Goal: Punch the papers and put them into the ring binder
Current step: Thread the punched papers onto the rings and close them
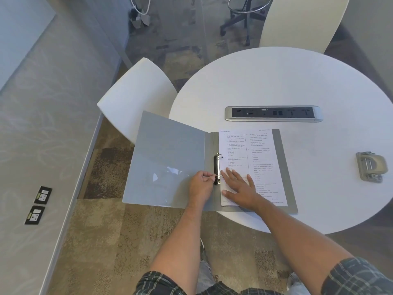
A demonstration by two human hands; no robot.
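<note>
Left hand (201, 184) fingers pinching ring mechanism (217, 168) of open binder (170, 158), right hand (239, 186) flat, fingers spread on papers (255, 154)

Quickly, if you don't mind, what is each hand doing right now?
Left hand: pinching the lower end of the binder's ring clip.
Right hand: open, fingers flat on the papers.

The ring binder (170, 160) under my fingers (209, 175) looks like smooth grey plastic with a glossy sheen on its open cover, and its ring mechanism (217, 169) is shiny metal. The papers (251, 165) are matt white printed sheets. The tabletop (276, 81) is smooth, matt white. The hole punch (370, 167) seems dull grey metal. The floor (110, 231) is rough carpet.
</note>
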